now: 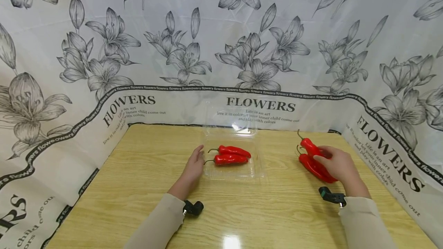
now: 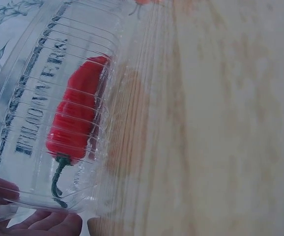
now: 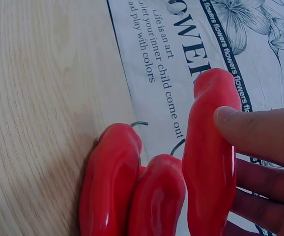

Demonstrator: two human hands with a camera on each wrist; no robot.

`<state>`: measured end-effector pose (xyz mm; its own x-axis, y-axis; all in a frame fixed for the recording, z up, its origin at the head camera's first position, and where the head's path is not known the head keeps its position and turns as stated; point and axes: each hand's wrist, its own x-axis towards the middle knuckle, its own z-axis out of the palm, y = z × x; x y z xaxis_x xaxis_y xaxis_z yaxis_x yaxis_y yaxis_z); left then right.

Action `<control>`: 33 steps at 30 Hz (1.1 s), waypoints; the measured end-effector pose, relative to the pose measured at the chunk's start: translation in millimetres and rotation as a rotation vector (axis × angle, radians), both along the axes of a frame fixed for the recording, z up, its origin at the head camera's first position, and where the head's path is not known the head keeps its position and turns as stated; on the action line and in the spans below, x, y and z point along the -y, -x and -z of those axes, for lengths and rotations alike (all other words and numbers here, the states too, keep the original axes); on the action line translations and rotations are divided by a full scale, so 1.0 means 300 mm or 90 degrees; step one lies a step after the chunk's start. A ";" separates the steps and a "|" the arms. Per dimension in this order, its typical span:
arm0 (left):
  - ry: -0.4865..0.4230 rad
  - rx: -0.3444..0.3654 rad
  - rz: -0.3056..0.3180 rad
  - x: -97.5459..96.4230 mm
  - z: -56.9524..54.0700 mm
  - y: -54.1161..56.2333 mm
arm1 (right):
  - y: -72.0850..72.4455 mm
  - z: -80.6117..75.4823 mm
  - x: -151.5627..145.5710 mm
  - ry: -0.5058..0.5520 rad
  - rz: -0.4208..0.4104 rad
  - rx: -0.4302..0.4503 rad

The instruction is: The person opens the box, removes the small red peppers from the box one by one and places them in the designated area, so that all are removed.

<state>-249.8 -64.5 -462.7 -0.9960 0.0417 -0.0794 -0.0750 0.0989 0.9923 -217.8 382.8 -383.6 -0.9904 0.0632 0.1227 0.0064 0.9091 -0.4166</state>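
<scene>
A clear plastic box (image 1: 257, 171) lies on the table with its hinged lid (image 1: 226, 120) raised at the back. Two red chili peppers (image 1: 231, 159) lie side by side inside, green stems pointing left. My left hand (image 1: 194, 164) holds the box's left edge; in the left wrist view its fingers (image 2: 53, 223) lie against the clear wall. Over on the right, my right hand (image 1: 340, 164) pinches a red chili pepper (image 3: 211, 157) between thumb and fingers. Beside that pepper, more red chili peppers (image 3: 110, 182) rest on the table, partly hidden by the hand in the head view.
The wooden table (image 1: 145, 156) spreads around the box and between the hands. White cloth (image 1: 187, 110) printed with flowers and lettering hangs behind the table and along both sides. A black camera mount (image 1: 331, 196) sits at each wrist.
</scene>
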 end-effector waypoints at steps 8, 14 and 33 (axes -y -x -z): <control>0.013 -0.017 0.002 0.005 0.012 0.007 | -0.001 -0.001 -0.037 0.017 0.042 -0.022; 0.008 -0.020 0.002 0.005 0.017 0.009 | -0.002 0.013 -0.070 0.026 0.084 -0.052; 0.022 -0.024 0.004 0.004 0.015 0.006 | 0.009 0.050 -0.142 -0.032 0.170 0.010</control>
<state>-251.7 -65.6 -467.3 -0.9980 0.0464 -0.0427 -0.0362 0.1337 0.9904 -220.6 425.4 -398.7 -0.9412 0.3168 0.1172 0.2548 0.8936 -0.3695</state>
